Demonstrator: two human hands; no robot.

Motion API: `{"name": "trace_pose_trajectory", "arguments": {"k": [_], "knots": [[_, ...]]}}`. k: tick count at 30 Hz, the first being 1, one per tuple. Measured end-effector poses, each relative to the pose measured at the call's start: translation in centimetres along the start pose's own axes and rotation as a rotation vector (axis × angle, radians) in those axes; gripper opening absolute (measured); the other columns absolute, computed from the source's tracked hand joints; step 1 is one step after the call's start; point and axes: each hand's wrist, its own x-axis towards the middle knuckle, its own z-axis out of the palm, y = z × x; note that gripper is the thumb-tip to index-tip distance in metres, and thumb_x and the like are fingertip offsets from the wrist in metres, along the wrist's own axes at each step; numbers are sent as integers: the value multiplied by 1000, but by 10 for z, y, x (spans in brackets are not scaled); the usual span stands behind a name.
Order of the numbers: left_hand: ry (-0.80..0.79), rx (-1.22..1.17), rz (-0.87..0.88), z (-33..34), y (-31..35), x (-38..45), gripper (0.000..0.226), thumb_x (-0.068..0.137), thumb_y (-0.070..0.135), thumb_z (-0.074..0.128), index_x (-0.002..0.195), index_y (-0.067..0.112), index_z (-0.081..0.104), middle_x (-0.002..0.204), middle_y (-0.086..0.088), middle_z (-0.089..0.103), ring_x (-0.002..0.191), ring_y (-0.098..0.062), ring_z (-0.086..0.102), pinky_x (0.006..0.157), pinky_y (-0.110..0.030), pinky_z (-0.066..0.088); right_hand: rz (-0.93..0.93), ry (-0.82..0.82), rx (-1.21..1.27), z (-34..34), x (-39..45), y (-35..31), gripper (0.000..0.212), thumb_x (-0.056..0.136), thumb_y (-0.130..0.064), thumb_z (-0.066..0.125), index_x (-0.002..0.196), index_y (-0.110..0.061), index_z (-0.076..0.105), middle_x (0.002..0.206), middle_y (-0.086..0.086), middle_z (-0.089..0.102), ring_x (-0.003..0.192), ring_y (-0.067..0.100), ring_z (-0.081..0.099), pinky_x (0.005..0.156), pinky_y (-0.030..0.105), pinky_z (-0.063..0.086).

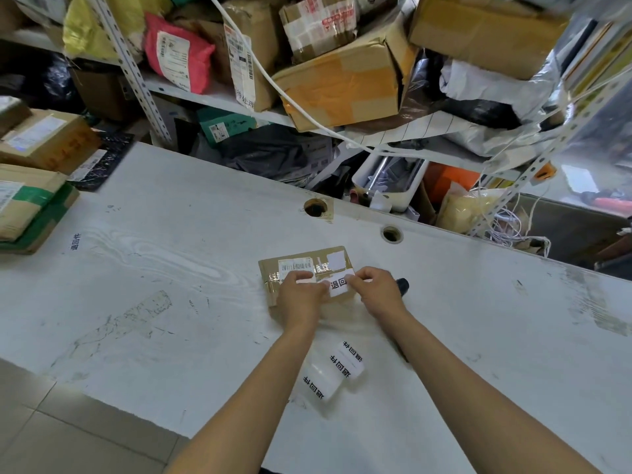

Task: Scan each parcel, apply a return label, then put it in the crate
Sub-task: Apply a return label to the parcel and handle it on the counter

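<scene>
A: Small brown parcel (305, 271) flat on the white worktop (164, 268), long axis running left to right and tipped a little, right end farther from the person. Both hands are on its near half.

B: Writing on it?

A: A barcoded shipping slip at the top left, print too small to read, and a blank white patch at the top right. Across the near edge sits a white return label (339, 284); the black characters 退回 show between the hands, the rest is covered.

B: And the grip?

A: Left hand (301, 295) has its fingers curled, pinching the label's left end against the parcel. Right hand (376, 292) pinches the label's right end, thumb and forefinger bent over the corner. The label lies along the parcel's long axis.

B: Around the hands?

A: Just right of the right hand, a dark scanner (402, 285) pokes out, mostly hidden by the wrist. Nearer the person, between the forearms, a strip of spare labels (337, 369), each printed 退回件, lying at a slant. Far left of the left hand, 退回件 is also written on the worktop itself, beside stacked cartons (30, 186), one with green tape. Beyond the parcel, two round cable holes, then shelves (219, 94) crammed with boxes and a pink mailer (178, 59).
</scene>
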Motion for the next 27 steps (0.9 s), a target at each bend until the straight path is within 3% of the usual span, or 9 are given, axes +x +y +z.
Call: {"name": "trace_pose_trajectory", "arguments": {"k": [2,4,7,9,12,17,19,22,27], "knots": [[-19,28,33,6,9,7,24,79,10,75,98,21,65,93,-1,70,71,-11,65,61,-23,50,-46,-7,-120,-10,13,-5,22,92,-27,67,81,-9,70,79,-2,67,72,11,55,62,19,40],[-47,132,136,14,14,13,22,83,11,73,100,21,64,92,-1,70,77,-15,68,69,-30,54,-28,-27,-183,-18,27,-5,24,92,-29,68,85,-7,71,82,0,68,74,13,55,62,22,38],[-9,517,382,15,11,29,29,86,20,72,113,24,63,111,1,63,111,-23,55,88,-38,49,48,-70,-114,-22,45,-1,29,90,-32,71,82,-4,69,86,10,71,73,17,54,68,32,41],[34,720,489,5,5,40,52,85,33,74,132,27,55,134,-4,50,128,-26,37,103,-38,39,120,-119,61,-22,49,0,26,91,-28,72,76,-7,67,86,11,70,74,16,52,68,31,44],[-38,790,557,-22,-5,55,89,77,49,79,151,29,35,156,-10,23,143,-30,14,115,-47,23,201,-191,235,-19,52,0,21,90,-26,74,75,-13,66,94,13,73,78,18,54,69,31,44],[-257,982,451,-58,-21,72,133,57,70,77,158,38,-3,164,-12,-16,151,-34,-11,120,-55,3,180,-128,90,-2,58,11,28,82,-25,81,64,-13,63,87,17,74,71,21,59,68,35,46],[-280,1047,448,-62,-27,76,135,57,69,77,159,36,-5,164,-14,-15,151,-36,-9,120,-53,3,155,-112,27,5,56,11,27,80,-25,82,65,-11,64,75,12,71,66,18,57,64,30,45],[-217,1023,499,-64,-33,82,129,58,66,76,160,27,8,164,-15,5,150,-35,5,120,-51,11,146,-59,-65,8,55,9,31,81,-27,80,65,-8,62,65,7,66,61,16,55,61,27,43],[-192,1026,553,-65,-37,88,123,62,59,83,158,24,14,159,-14,18,146,-34,15,118,-50,20,160,-12,-306,6,56,4,56,88,-38,72,54,-14,34,52,0,39,53,18,39,50,31,27]]}}
